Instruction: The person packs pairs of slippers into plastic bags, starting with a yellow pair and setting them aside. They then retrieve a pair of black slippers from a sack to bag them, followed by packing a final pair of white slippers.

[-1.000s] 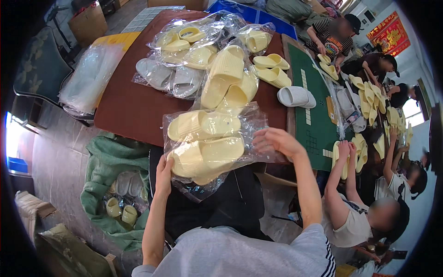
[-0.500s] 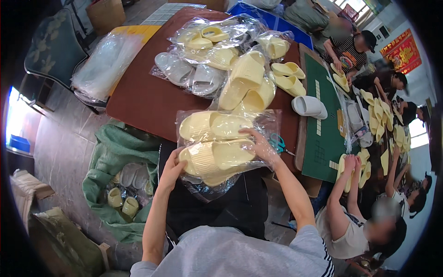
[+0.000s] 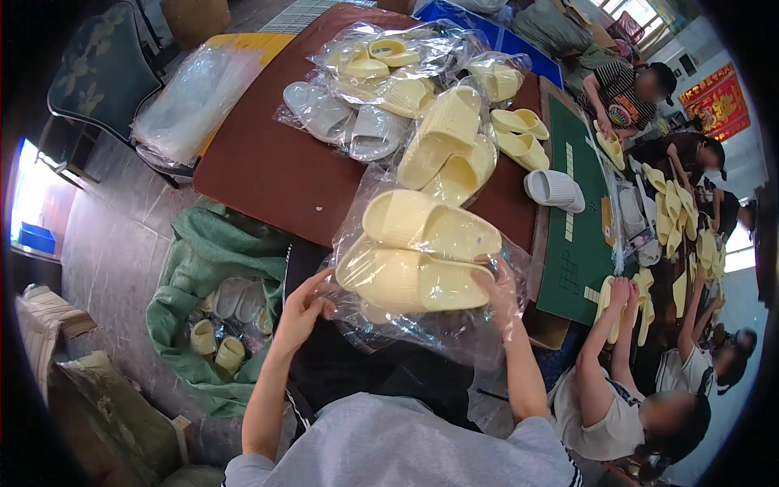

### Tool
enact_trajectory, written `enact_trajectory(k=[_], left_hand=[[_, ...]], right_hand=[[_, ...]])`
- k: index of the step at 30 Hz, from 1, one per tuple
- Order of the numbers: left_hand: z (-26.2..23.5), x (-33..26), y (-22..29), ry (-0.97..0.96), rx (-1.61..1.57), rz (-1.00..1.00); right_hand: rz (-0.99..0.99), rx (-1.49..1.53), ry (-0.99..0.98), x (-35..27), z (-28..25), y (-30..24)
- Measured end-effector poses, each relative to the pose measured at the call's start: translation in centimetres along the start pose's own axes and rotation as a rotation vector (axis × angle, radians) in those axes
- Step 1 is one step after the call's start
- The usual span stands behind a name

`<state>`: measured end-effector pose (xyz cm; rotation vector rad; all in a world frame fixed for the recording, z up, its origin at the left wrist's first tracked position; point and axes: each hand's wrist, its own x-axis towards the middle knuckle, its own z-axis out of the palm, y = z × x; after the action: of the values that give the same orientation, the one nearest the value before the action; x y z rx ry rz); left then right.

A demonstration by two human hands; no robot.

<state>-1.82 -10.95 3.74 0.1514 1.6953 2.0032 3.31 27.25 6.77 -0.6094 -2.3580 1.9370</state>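
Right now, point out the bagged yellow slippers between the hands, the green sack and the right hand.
Bagged yellow slippers [image 3: 402, 277], head view: nearer slipper's ridged strap.
Green sack [image 3: 172, 321], head view: its left side.
Right hand [image 3: 501, 292], head view: its middle.

One left hand [image 3: 302, 315] and one right hand [image 3: 503, 294] are at one clear bag [image 3: 479, 345] with two yellow slippers [image 3: 430, 226] uppermost. Two grey slippers [image 3: 378, 131] lie bagged on one brown counter [image 3: 243, 174], two unbagged yellow slippers [image 3: 523, 150] at its right; one green sack [image 3: 182, 312] and one chair [image 3: 97, 73] stand left.
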Motion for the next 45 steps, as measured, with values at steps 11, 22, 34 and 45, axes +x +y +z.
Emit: enact_trajectory(k=[11, 22, 34, 45], left_hand=[[-0.4, 2.5, 4.8, -0.268, 0.046, 0.002], [-10.1, 2.2, 3.2, 0.372, 0.200, 0.208], [-17.8, 3.4, -0.7, 0.927, -0.328, 0.422], [-21.9, 10.6, -3.6, 0.762, -0.420, 0.197]], right_hand=[[0.015, 0.050, -0.187, -1.9, -2.8, 1.8], [0.027, 0.316, 0.282, -6.7, -15.5, 8.3], [-0.056, 0.524, 1.364, 1.6, -21.5, 15.6], [0.204, 0.034, 0.810, 13.1, -17.6, 9.6]])
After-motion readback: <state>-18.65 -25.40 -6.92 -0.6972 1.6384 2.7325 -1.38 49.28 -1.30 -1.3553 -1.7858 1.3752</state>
